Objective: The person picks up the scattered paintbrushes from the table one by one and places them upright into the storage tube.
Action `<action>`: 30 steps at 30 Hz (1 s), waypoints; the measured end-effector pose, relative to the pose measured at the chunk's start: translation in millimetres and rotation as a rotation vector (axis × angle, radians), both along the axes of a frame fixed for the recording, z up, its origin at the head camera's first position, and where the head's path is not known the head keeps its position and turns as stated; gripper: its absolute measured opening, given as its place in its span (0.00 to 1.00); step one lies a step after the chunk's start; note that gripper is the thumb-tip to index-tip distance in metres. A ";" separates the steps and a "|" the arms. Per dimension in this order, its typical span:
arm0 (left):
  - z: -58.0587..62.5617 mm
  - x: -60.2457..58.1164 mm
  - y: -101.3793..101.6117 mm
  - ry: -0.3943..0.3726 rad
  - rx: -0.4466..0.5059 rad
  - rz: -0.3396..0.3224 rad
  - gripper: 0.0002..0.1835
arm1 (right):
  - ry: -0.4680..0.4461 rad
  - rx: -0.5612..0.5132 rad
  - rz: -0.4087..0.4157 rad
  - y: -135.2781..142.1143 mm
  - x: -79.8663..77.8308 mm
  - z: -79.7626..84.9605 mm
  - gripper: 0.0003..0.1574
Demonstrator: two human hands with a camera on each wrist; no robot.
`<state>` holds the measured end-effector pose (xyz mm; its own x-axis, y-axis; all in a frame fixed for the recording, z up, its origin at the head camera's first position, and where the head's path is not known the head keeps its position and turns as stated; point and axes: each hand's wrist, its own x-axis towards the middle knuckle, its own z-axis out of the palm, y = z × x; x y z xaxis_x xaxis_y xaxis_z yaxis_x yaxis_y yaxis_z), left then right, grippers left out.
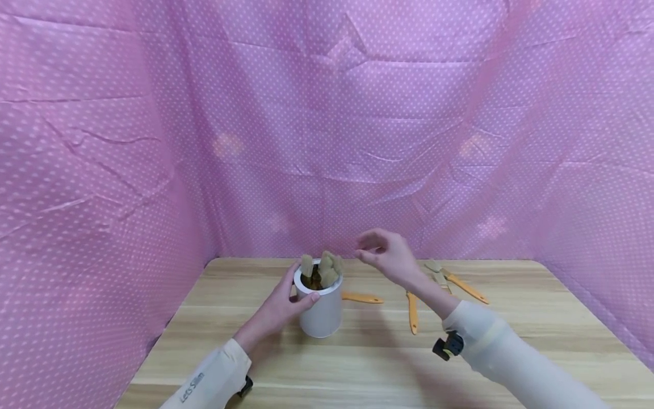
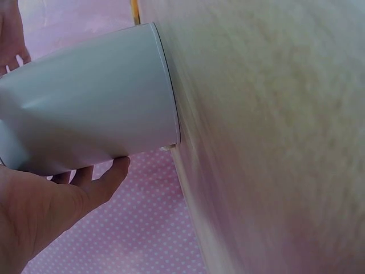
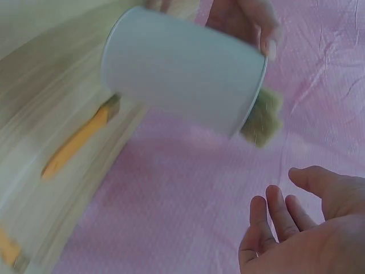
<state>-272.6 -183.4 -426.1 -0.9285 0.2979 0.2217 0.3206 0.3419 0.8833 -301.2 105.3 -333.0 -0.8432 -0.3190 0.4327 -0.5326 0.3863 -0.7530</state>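
Note:
A white cylindrical container (image 1: 321,315) stands upright on the wooden table, with several paintbrushes (image 1: 328,267) in it, bristles up above the rim. My left hand (image 1: 280,304) grips the container's left side, thumb near the front rim and fingers round the back. In the left wrist view its fingers curve along the grey-looking wall. My right hand (image 1: 390,255) is in the air to the right of the container, holding nothing. The right wrist view shows its fingers (image 3: 276,211) loosely bent and the thumb apart from them, beyond the bristles.
An orange-handled paintbrush (image 1: 364,297) lies just right of the container. Farther right on the wooden table (image 1: 327,375) are more brushes, one orange handle (image 1: 413,315) pointing forward and another orange handle (image 1: 467,287) slanting. A pink dotted curtain (image 1: 327,142) surrounds the table's back and sides.

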 end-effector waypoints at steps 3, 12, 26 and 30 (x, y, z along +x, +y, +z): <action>2.1 -0.6 0.1 0.001 -0.005 0.001 0.55 | -0.003 0.004 -0.030 22.3 -0.9 2.6 0.16; -0.9 4.0 -1.1 0.011 0.002 0.001 0.52 | -0.064 0.071 -0.140 94.7 -10.9 -19.2 0.19; -12.7 8.6 7.1 0.032 0.005 0.021 0.54 | -0.018 0.347 -0.265 204.7 -33.2 -85.2 0.13; -5.2 4.7 6.5 0.051 0.002 0.023 0.53 | -0.014 0.429 -0.277 228.9 -48.7 -99.4 0.16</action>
